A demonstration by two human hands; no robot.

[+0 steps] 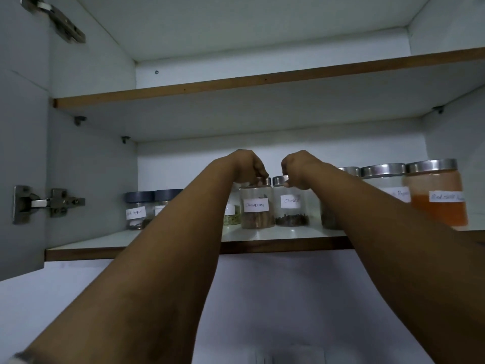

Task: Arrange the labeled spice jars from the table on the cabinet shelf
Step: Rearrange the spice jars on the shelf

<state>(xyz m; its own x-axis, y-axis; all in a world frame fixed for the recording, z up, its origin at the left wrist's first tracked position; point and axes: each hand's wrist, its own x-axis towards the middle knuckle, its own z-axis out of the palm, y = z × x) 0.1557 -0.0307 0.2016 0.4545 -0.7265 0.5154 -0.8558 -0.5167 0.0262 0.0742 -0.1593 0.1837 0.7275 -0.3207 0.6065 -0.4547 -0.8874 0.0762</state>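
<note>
Both my arms reach up to the lower cabinet shelf (262,233). My left hand (249,166) grips the lid of the cinnamon jar (257,208) from above. My right hand (298,168) grips the lid of the cloves jar (291,208) right beside it. Both jars stand upright on the shelf, labels facing me. Two dark-lidded jars (139,210) stand at the left, one labelled pepper. At the right stand larger steel-lidded jars, among them a red chilli powder jar (437,195) and a pepper jar (385,185). My arms hide parts of other jars.
The upper shelf (262,80) runs above the jars. The open cabinet door with its hinges (47,202) stands at the left. The lower shelf has bare surface in front of the jars and at its left end. A white wall lies below the cabinet.
</note>
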